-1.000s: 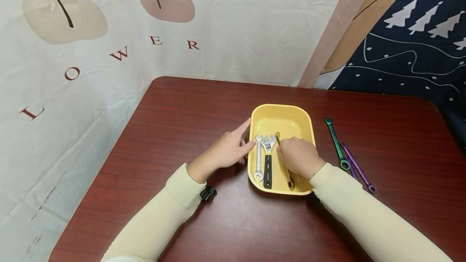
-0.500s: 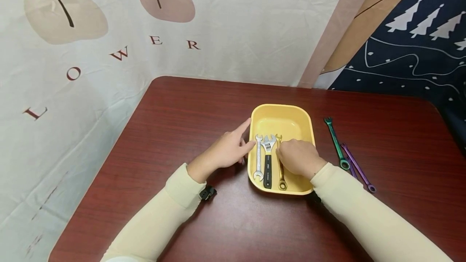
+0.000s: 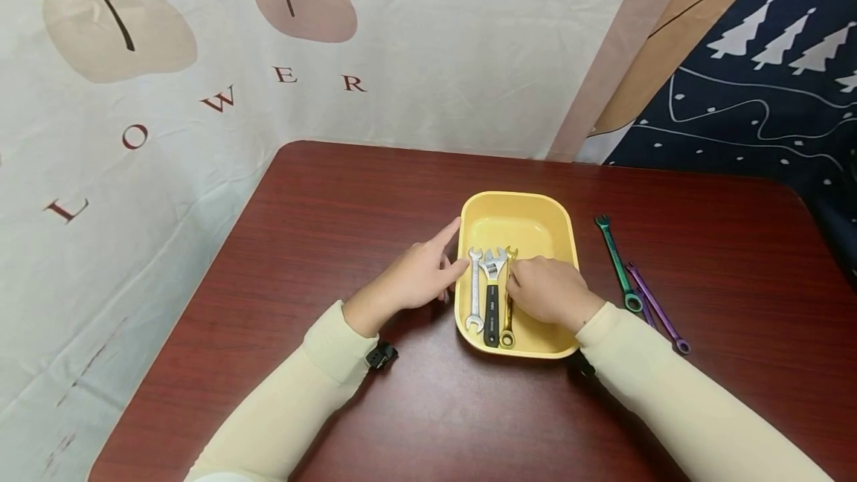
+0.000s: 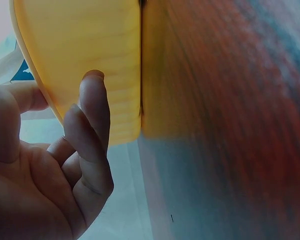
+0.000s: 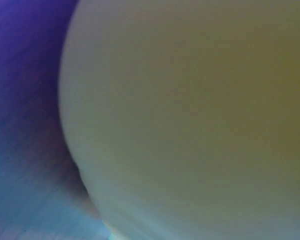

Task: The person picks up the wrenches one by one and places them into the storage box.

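Observation:
In the head view my right hand (image 3: 549, 291) is inside the yellow tray (image 3: 518, 199), its fingers holding the gold combination wrench (image 3: 508, 318); the fingertips are partly hidden. That wrench lies lengthwise, right of an adjustable wrench (image 3: 492, 311) with a black handle. A silver open-end wrench (image 3: 475, 292) lies farther left, along the tray's wall. My left hand (image 3: 418, 274) holds the tray's left side. The left wrist view shows its thumb (image 4: 32, 95) over the rim and its other fingers (image 4: 95, 105) against the outer wall. A blurred pale surface fills most of the right wrist view.
Right of the tray, a green combination wrench (image 3: 616, 259) and purple wrenches (image 3: 659, 307) lie on the dark red tabletop (image 3: 361, 207). Printed cloth (image 3: 428, 36) hangs behind the table. The right forearm (image 3: 689, 385) reaches across the table's front right.
The gold wrench has swung and shifted left, from slanting to nearly parallel beside the adjustable wrench, with my right hand on it. My left hand has stayed at the tray.

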The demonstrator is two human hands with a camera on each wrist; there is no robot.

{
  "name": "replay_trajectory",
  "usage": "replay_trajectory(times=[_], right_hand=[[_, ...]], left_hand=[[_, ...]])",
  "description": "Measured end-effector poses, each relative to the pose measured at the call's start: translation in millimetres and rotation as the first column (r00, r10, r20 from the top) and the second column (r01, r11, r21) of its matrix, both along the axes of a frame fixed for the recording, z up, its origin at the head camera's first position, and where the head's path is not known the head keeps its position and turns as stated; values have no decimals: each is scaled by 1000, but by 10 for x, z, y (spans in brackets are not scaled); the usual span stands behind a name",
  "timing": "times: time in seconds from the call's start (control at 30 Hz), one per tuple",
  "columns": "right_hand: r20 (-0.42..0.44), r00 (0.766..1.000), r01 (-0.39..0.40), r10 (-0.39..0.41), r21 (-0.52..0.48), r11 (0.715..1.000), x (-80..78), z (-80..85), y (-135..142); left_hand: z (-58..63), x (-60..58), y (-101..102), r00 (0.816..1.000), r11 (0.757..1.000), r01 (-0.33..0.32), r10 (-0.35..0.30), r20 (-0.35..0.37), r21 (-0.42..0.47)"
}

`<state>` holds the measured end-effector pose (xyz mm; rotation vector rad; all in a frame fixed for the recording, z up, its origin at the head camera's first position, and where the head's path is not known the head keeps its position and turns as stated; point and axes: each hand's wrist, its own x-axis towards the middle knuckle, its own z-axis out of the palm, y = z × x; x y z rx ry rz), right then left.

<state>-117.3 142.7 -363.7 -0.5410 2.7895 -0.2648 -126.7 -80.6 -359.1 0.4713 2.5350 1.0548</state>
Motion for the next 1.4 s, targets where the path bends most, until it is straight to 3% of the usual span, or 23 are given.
replay_trajectory(times=[0.3,0.5,0.67,0.97,1.17,1.4], right_hand=[[-34,999,31,-34,-108,994,13,16,4],[-137,989,28,-62,-233,972,8,77,30],[-268,957,18,-106,-311,950,20,180,91],[-450,874,-28,-183,-423,906,50,293,243],[-485,838,-5,-251,-465,885,62,314,366],[-479,829,32,-288,-473,880,87,347,540]], left_hand=[[-15,-9,-2,1000,1000,4,-4,3,0],[-18,-12,0,1000,1000,1,-1,12,8],[-3,-6,5,1000,1000,-10,10,15,2],[-6,2,10,1000,1000,-13,13,8,-2],[-11,7,16,1000,1000,-17,17,11,-13],[-6,8,29,1000,1000,-19,19,15,-24]])
